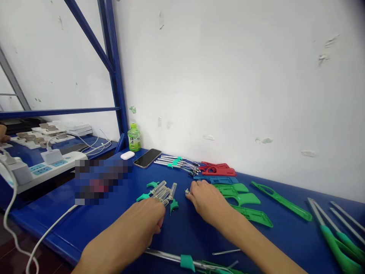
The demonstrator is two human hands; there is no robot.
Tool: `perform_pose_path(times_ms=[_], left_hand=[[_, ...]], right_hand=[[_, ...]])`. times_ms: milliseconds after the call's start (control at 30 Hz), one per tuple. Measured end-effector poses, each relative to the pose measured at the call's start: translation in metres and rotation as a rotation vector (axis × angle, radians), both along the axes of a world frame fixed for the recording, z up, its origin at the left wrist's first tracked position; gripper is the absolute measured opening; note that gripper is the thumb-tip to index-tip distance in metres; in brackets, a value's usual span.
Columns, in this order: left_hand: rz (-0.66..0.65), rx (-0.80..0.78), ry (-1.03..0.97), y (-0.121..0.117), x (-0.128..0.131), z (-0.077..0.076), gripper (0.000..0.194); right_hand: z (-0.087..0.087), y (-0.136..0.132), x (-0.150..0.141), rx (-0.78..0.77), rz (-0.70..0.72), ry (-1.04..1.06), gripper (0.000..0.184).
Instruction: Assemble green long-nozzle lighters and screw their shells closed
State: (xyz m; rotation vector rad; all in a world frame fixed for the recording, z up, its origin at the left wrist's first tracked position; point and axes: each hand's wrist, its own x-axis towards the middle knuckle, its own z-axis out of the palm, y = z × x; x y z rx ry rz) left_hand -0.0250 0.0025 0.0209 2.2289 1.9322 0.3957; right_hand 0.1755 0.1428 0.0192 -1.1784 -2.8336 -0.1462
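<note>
My left hand (149,217) rests on the blue table (114,220), fingers curled against a cluster of clear plastic tubes with teal clips (161,192). Whether the fingers grip one of the tubes is hidden. My right hand (207,201) lies knuckles up to the right of the cluster, fingertips pinched on a small metal piece (187,192). Green plastic frames (242,199) lie just right of that hand, with blue (215,179) and red frames (218,169) behind them.
A phone (147,157), white earbud case (127,155) and green bottle (134,137) stand near the wall. Metal rods with teal clips (176,161) lie behind the phone. Long green-handled tools (336,232) lie at right, another (188,262) near the front edge. A power strip (42,169) sits at left.
</note>
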Motion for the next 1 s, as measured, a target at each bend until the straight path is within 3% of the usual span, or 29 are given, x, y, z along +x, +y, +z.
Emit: perform_pose_path(times_ms=[167, 367, 633, 800, 1000], left_hand=[[-0.018, 0.089, 0.085, 0.002, 0.010, -0.007, 0.030], [-0.030, 0.172, 0.131, -0.003, 0.013, -0.021, 0.040], [-0.071, 0.143, 0.151, 0.021, 0.026, 0.008, 0.026], [-0.009, 0.199, 0.188, 0.042, 0.042, 0.014, 0.025], [-0.004, 0.234, 0.236, 0.046, 0.054, 0.021, 0.021]], right_hand=[[0.004, 0.004, 0.020, 0.050, 0.035, 0.032, 0.036], [0.002, -0.003, 0.059, 0.105, 0.061, 0.218, 0.024], [-0.010, -0.020, 0.078, 0.082, 0.152, 0.473, 0.022], [-0.010, -0.038, 0.067, -0.027, 0.168, 0.610, 0.020], [-0.017, -0.051, 0.058, -0.145, 0.107, 0.734, 0.021]])
